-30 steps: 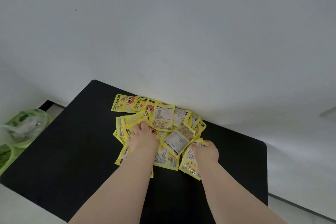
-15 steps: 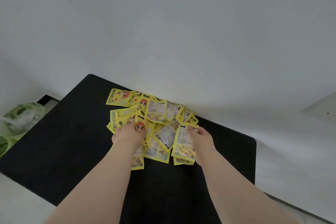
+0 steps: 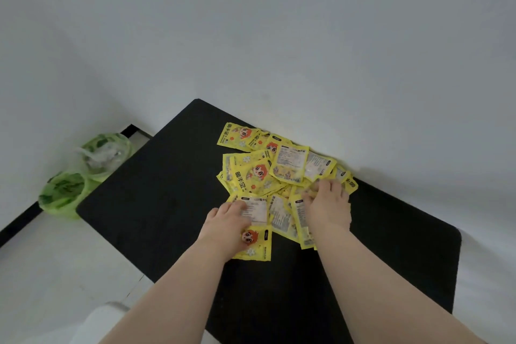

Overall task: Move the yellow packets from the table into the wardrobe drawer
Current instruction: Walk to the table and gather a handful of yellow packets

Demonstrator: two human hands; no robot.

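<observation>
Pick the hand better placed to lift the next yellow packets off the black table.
Left, likely: left hand lies on the nearest, outlying flat yellow printed packets; right hand is spread where they overlap thickest.

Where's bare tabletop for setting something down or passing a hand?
Free: the table left of the packets up to its left edge; the near strip below the left hand and right hand; the right end. Crowded: along the wall, where packets overlap.
</observation>
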